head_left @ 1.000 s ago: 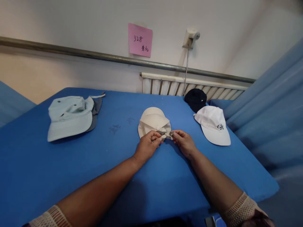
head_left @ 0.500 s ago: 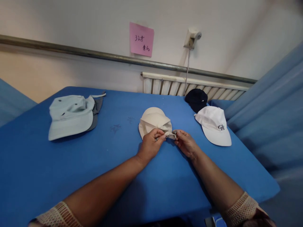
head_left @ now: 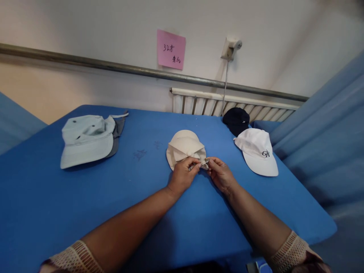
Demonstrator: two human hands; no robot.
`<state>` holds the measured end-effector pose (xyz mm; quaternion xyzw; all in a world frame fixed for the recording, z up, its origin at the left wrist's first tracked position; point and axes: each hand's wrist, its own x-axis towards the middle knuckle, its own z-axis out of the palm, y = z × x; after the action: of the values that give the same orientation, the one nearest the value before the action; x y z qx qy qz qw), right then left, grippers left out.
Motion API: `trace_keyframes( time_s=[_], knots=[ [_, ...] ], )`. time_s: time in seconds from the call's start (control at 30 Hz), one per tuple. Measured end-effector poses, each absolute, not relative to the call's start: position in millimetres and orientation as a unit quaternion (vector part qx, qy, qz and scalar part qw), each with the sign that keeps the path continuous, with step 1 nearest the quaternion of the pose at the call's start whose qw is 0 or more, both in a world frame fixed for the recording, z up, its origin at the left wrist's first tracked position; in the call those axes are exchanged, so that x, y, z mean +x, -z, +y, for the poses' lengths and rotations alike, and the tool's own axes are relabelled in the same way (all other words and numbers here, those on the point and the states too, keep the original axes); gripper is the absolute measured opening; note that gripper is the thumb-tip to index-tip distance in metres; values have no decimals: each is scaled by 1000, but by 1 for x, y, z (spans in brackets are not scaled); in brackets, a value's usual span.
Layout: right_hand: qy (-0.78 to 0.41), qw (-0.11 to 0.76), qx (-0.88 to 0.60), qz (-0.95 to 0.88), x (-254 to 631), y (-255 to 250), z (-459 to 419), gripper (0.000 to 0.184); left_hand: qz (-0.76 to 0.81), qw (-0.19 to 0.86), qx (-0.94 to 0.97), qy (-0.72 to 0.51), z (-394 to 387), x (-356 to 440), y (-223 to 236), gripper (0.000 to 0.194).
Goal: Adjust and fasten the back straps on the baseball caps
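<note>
We've drawn our right hand (head_left: 224, 177) nearer our left hand (head_left: 182, 176); both pinch the strap (head_left: 204, 164), crosswise, beige cap (head_left: 186, 143) just beyond.

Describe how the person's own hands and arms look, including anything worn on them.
Both the left hand and the right hand are bare, with no gloves. The sleeves end in a cream, openwork knit or crochet-like band, with dark, purplish fabric above it. Whether any rings are worn is too small to tell.

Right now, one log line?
left hand: pinching beige cap | right hand: at its strap end | white cap: on table, right
</note>
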<state>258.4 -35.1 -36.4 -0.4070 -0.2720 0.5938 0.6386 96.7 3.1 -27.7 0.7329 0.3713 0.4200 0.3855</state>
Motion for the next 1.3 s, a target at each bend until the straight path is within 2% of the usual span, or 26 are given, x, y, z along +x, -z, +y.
trace_keyframes(
  time_s=[0.57, 1.2, 1.3],
  knots=[
    [-582, 638, -391, -317, 257, 45, -36, 26, 368, 350, 748, -427, -3, 90, 17, 9],
    [-592, 599, -407, -353, 249, 36, -40, 26, 362, 332, 773, -403, -6, 83, 16, 4],
    [-576, 596, -411, -379, 247, 38, -40, 26, 371, 328, 776, -391, -7, 80, 16, 11]
  ],
)
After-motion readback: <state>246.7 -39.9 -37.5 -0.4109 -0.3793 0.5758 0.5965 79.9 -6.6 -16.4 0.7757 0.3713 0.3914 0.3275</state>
